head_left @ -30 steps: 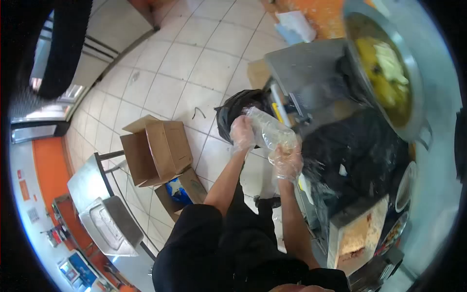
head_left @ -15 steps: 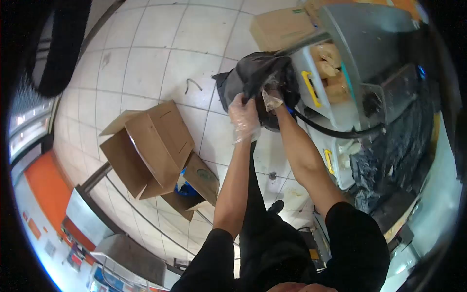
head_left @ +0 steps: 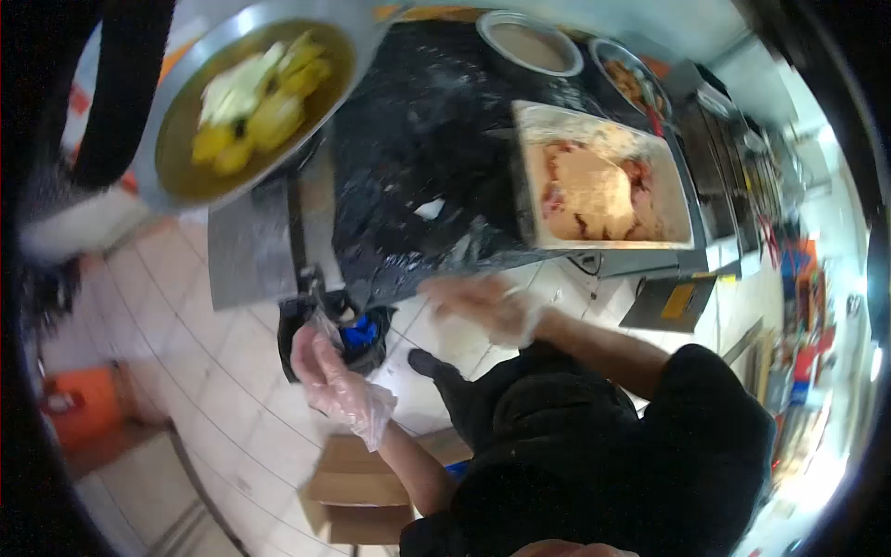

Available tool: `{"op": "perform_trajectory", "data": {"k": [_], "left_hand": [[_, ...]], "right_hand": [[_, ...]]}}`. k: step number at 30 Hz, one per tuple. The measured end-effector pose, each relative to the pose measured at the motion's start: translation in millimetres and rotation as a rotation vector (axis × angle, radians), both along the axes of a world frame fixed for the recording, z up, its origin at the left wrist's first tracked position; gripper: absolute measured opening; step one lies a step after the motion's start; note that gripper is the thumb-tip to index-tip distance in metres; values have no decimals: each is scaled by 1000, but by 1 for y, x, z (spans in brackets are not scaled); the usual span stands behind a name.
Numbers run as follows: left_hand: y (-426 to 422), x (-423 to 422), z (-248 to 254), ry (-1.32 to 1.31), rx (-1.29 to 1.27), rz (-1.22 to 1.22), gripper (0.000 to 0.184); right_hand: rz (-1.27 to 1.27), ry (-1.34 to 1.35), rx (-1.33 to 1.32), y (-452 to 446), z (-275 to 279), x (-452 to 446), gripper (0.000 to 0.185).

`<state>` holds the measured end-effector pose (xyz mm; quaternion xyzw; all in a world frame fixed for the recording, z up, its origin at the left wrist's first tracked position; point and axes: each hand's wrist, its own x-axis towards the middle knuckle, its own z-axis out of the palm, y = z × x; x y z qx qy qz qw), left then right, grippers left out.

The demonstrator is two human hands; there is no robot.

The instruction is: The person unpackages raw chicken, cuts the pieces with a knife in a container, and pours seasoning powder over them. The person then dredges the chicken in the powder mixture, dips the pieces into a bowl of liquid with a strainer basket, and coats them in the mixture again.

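My left hand [head_left: 339,381], in a clear plastic glove, is beside and above the black trash bag [head_left: 290,348], its fingers stretched out. Thin clear plastic shows by its fingertips; whether it belongs to the glove I cannot tell. My right hand [head_left: 487,308], also gloved and blurred by motion, is near the front edge of the black-covered table [head_left: 418,139], fingers extended and nothing visible in them. Something blue [head_left: 360,332] shows in the bag. On the table stands a rectangular tray [head_left: 689,209] of pinkish-orange food, and a white scrap [head_left: 430,209] lies on the black plastic.
A large metal pan [head_left: 148,172] with yellow pieces in liquid is at upper left. Behind the tray are a round container [head_left: 487,42] and a bowl of food pieces [head_left: 599,56]. An open cardboard box [head_left: 362,487] sits on the tiled floor below.
The view has swung toward the table. My right hand has come out of the trash bag and moved right, apart from my left; the clear plastic bag held earlier between both hands is gone from them.
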<state>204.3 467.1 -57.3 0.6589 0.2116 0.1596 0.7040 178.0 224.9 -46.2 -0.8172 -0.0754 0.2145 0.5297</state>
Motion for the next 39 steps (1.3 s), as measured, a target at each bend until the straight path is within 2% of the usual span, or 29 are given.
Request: {"op": "perform_trajectory", "data": {"k": [2,3,5,7,8,9,10,12,13,15,16,17,18,19,21,23,24,27,30,33,35,36,38,39], "left_hand": [[-64,13,28,-108,108,-268,25],[-104,16,41,-197,136,-397,23],[-188,17,71,-139,12,-682,26],[-266,26,72,-208,402,-1018,28],[-304,30,60,-346,584,-1153,33],[-341,29,42,-372,673,-1220,37],[-379,28,23,-404,760,-1284,42],[-441,19,-13,-240,769,-1292,51],[-462,22,-27,-281,885,-1265,57],[-504,21,-59,-352,1092,-1203,69],[-522,20,-78,-292,1189,-1293,79],[-537,17,-87,-286,1173,-1324,80],[-549,14,-94,-276,1162,-1357,80],[-562,13,-101,-267,1143,-1385,81],[-562,22,-114,-179,1074,-1283,81],[-547,20,-127,-262,1220,-947,81],[-545,22,-72,-42,1212,-892,78],[-526,49,-64,520,1003,-996,79],[-556,63,-37,821,1043,-1087,84],[-565,71,-29,933,803,-1279,90],[-532,79,-80,764,897,-1248,92],[-520,85,-98,674,948,-1231,93],[-541,100,-34,792,641,-980,93],[-547,105,-12,849,484,-844,93]], "right_hand": [[-312,-107,-138,-109,51,-11,45],[-434,-136,-250,-161,59,-15,44],[-551,-140,-611,-261,39,-15,41],[-304,-306,-1010,-314,3,-10,48],[-177,-266,-1198,-330,-31,-7,53],[27,-198,-1223,-363,-66,-5,54],[229,-137,-1219,-395,-100,-2,55],[189,-46,-1061,-437,-101,2,55],[46,63,-984,-451,-66,0,55],[-97,56,-978,-488,-67,-20,53],[-115,-78,-1051,-513,-94,-35,53],[-128,-214,-1115,-528,-112,-43,52],[-94,23,-1109,-539,-87,-37,50],[-222,45,-1075,-546,-71,-39,50],[-389,44,-1015,-560,-74,-49,48],[-501,51,-917,-568,-92,-58,46],[-542,72,-852,-570,-103,-62,45],[-637,180,-563,-582,-126,-69,42],[-599,303,-433,-570,-154,-54,40],[-473,315,-508,-529,-189,-37,39],[-340,267,-474,-533,-191,-42,34],[-482,276,-275,-554,-156,-46,28],[-806,31,41,-583,-158,-66,30],[-831,-32,48,-585,-162,-65,35]]}}
